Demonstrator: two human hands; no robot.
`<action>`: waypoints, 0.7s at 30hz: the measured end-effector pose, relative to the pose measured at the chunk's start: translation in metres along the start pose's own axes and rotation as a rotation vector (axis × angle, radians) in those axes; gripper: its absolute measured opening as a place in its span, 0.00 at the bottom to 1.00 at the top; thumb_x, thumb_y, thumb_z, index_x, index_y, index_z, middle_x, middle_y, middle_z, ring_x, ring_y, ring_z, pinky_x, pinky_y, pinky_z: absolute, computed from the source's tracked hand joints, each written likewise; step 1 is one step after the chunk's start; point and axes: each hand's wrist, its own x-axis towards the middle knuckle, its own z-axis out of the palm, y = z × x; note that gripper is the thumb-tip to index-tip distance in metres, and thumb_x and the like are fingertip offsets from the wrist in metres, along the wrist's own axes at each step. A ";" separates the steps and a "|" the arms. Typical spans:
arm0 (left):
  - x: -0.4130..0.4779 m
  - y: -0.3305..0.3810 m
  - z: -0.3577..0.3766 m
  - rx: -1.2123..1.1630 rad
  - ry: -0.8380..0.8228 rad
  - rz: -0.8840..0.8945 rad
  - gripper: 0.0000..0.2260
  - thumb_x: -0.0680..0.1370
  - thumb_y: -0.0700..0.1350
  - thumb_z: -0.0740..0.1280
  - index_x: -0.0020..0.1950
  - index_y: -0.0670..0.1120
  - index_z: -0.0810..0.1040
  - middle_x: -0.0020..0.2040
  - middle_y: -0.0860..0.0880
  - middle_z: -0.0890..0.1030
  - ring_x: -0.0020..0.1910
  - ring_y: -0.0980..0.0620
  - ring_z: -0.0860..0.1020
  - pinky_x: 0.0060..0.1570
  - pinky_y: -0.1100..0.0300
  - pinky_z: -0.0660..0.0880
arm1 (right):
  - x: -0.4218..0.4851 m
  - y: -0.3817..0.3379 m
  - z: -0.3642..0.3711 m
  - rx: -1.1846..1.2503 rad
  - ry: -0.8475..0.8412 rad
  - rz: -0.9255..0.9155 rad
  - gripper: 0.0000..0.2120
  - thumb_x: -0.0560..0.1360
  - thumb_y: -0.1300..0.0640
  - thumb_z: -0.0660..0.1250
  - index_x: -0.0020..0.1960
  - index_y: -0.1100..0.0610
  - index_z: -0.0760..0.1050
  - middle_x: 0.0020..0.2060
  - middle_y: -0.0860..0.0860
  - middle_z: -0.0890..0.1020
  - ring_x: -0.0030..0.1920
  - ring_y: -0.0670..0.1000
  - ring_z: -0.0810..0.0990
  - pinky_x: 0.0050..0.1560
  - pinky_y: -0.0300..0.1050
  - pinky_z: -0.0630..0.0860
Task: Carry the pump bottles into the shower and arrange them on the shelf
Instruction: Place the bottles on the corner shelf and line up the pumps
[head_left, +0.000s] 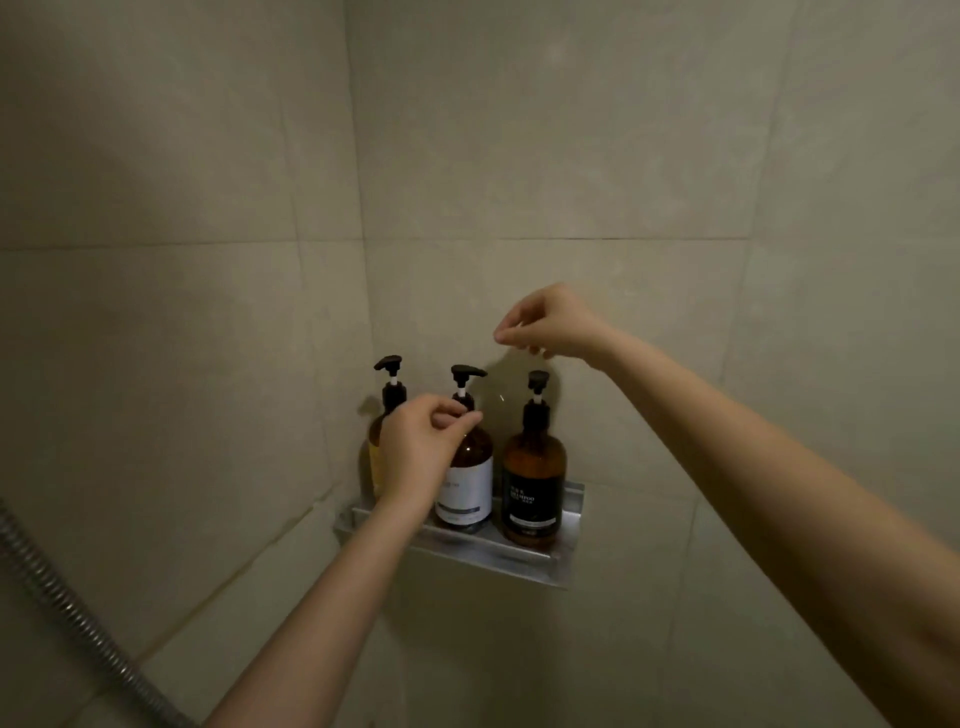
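Observation:
Three amber pump bottles with black pumps stand in a row on a small metal shelf (519, 558) in the tiled shower corner. The left bottle (375, 447) has a yellowish label and is mostly hidden behind my left hand. The middle bottle (467, 478) has a white label, and the right bottle (532, 483) has a black one. My left hand (421, 447) has its fingertips pinched at the middle bottle's neck, just under the pump. My right hand (550, 325) hovers above the right bottle's pump, fingers curled and holding nothing.
Beige tiled walls meet in a corner directly behind the shelf. A metal shower hose (67, 608) runs diagonally across the lower left. The shelf's right end (571, 499) has a raised lip beside the black-label bottle.

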 end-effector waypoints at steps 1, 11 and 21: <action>0.005 -0.005 -0.004 0.000 0.031 -0.026 0.10 0.68 0.52 0.73 0.44 0.48 0.82 0.35 0.53 0.82 0.35 0.59 0.80 0.36 0.61 0.78 | 0.004 -0.005 0.003 -0.018 -0.055 -0.034 0.08 0.72 0.53 0.70 0.49 0.56 0.81 0.34 0.45 0.78 0.37 0.46 0.77 0.31 0.34 0.72; 0.016 -0.040 0.008 0.006 -0.260 -0.120 0.30 0.66 0.45 0.76 0.66 0.41 0.73 0.62 0.44 0.79 0.60 0.50 0.78 0.57 0.60 0.73 | 0.030 -0.010 0.037 -0.196 -0.320 -0.075 0.12 0.74 0.58 0.67 0.57 0.55 0.80 0.36 0.41 0.76 0.34 0.39 0.73 0.28 0.28 0.66; 0.023 -0.045 0.005 0.089 -0.300 -0.081 0.22 0.67 0.48 0.75 0.60 0.44 0.80 0.53 0.47 0.83 0.52 0.52 0.80 0.52 0.57 0.77 | 0.046 -0.010 0.048 -0.136 -0.245 0.185 0.16 0.67 0.48 0.74 0.44 0.60 0.78 0.34 0.51 0.79 0.34 0.48 0.75 0.32 0.37 0.72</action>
